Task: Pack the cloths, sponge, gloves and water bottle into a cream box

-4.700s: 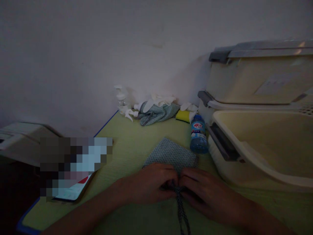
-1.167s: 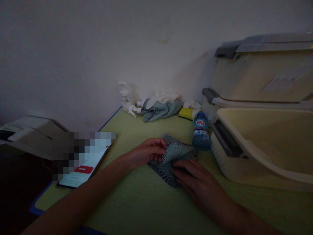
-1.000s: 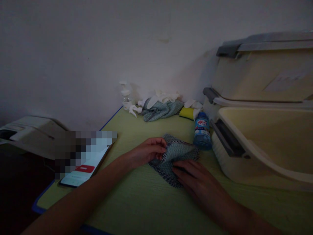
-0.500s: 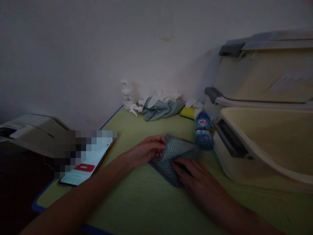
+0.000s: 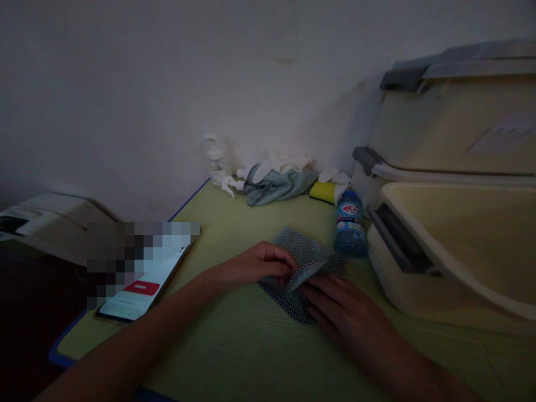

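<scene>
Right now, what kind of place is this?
It looks like an indoor room, maybe in a home, though I can't be sure. A table stands by a plain wall; on it are a sponge and a cloth at the left hand.

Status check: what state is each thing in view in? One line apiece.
Near cloth: partly folded, one edge raised as a flap
Left hand: fingers curled at that flap, grasp unclear
Right hand: fingers against that cloth
Blue bottle: upright
Phone: screen lit
Front bin: open on top
Rear container: open or closed unclear
Pump bottle: upright
Trigger sprayer: on its side
Far cloth: crumpled
Sponge: lying down, wet or dry unclear
</scene>
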The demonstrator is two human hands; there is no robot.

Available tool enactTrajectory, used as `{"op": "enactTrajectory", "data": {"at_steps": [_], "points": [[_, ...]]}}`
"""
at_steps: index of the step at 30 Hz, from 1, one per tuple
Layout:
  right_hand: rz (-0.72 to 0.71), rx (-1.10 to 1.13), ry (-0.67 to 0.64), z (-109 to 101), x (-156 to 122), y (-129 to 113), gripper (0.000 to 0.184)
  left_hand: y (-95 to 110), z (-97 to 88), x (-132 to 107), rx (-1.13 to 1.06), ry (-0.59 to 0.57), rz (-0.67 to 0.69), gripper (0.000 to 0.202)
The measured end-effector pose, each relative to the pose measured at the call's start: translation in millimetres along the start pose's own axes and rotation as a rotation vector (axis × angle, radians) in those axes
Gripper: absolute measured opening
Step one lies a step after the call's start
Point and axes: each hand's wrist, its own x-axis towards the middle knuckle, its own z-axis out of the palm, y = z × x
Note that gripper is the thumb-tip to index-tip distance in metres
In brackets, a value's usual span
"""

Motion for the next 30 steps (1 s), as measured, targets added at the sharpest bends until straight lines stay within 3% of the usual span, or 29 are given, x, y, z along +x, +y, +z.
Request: {"op": "enactTrajectory", "data": {"at_steps": [5, 9, 12, 18, 24, 30], "points": [[0.022, -0.072, 0.179, -11, -3, 2, 0.013, -6, 7.9, 2, 0.183, 0.020, 0.037, 0.012], [-0.043, -0.144, 0.251, -16, -2, 5, 0.028, -9, 17.4, -1, 0.447, 0.136, 0.093, 0.020], [-0.093, -0.062, 0.144, -19, 0, 7, 0.019, -6, 25.6, -4, 0.699, 0.181, 0.136, 0.034], [-0.083, 0.205, -0.282, -26, -2, 12, 0.019, -2, 34.3, -8, 0.990, 0.181, 0.192, 0.049], [0.032, 0.413, -0.374, -31, 4, 15, 0.024, 0, 33.9, -12, 1.049, 0.160, 0.181, 0.044], [0.073, 0.480, -0.352, -30, 5, 15, 0.020, 4, 39.5, -16, 1.159, 0.158, 0.142, 0.033]]}}
